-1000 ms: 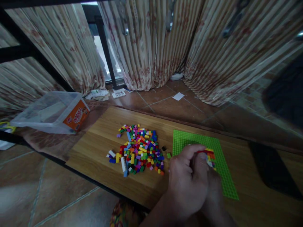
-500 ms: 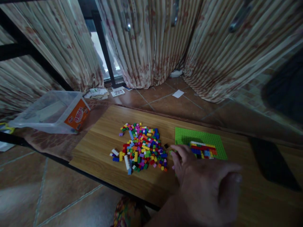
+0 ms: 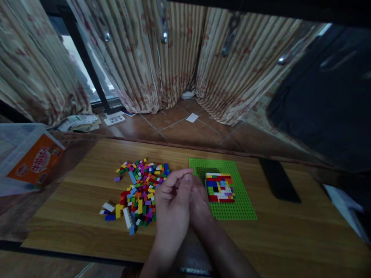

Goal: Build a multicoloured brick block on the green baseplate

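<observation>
Bricks: hands drawn back from green plate (image 3: 240, 206).
Left hand (image 3: 174, 200) and right hand (image 3: 199, 202) now meet beside brick pile (image 3: 139, 189), fingers curled; grip contents indiscernible.

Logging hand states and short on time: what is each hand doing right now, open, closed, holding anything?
Left hand: fingers curled in beside the pile of small bricks; a held piece cannot be told.
Right hand: mostly hidden behind the left; cannot be told.
</observation>
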`<state>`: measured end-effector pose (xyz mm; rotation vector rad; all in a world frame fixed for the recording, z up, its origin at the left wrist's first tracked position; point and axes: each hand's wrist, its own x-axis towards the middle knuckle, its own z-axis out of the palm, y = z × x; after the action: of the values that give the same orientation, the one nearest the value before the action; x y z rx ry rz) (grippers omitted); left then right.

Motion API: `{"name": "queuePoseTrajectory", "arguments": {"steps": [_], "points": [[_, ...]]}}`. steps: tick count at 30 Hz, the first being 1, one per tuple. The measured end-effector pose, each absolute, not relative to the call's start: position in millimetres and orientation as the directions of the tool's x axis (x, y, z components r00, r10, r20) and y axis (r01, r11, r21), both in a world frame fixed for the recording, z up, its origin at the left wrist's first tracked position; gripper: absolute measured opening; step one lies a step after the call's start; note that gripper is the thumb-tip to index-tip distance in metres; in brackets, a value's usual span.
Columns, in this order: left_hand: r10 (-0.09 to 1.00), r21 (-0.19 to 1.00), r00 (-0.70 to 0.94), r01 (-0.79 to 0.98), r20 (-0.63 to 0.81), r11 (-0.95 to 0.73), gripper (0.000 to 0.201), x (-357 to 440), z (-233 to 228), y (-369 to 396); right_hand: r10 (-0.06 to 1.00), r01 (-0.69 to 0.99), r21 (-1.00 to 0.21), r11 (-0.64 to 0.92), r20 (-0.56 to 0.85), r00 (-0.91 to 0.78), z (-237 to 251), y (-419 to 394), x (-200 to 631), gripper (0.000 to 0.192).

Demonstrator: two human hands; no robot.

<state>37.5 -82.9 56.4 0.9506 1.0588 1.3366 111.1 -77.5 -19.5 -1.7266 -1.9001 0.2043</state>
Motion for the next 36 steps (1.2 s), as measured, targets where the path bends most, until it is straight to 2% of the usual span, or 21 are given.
{"name": "queuePoseTrajectory", "arguments": {"steps": [6, 11, 14, 20, 24, 30, 36], "points": [[0.993, 0.951, -0.089, -0.307, -0.076, 0.046, 0.016, 26.2, 50.4, -77.0, 0.96, 0.863, -0.487, 0.133, 0.281, 0.011, -13.3, -74.0, 112.4, 0.025], [0.992, 0.954, -0.1, -0.298, -0.071, 0.039, 0.019, 29.0, 52.1, -78.1, 0.933, 0.774, -0.612, 0.161, 0.351, 0.083, 8.7, -87.8, 130.5, 0.027], [0.992, 0.96, -0.106, -0.279, -0.064, 0.032, 0.02, 32.1, 53.7, -78.7, 0.914, 0.733, -0.675, 0.081, 0.344, 0.216, 20.8, -97.8, 158.4, 0.028], [0.985, 0.949, -0.066, -0.287, -0.158, 0.133, 0.021, 42.2, 57.7, -83.0, 0.872, 0.7, -0.704, -0.12, 0.262, 0.414, 25.6, -109.6, 208.4, 0.028], [0.988, 0.948, -0.065, -0.298, -0.138, 0.113, 0.018, 47.4, 58.7, -83.2, 0.89, 0.696, -0.704, -0.144, 0.215, 0.402, 23.4, -110.2, 217.0, 0.026], [0.987, 0.942, -0.031, -0.304, -0.156, 0.14, 0.017, 51.5, 58.8, -83.5, 0.903, 0.757, -0.654, 0.015, 0.334, 0.271, 13.2, -107.7, 217.6, 0.019], [0.986, 0.947, 0.001, -0.278, -0.167, 0.161, 0.02, 52.8, 59.0, -83.9, 0.89, 0.776, -0.63, -0.016, 0.345, 0.298, 3.7, -105.4, 219.7, 0.016]]}}
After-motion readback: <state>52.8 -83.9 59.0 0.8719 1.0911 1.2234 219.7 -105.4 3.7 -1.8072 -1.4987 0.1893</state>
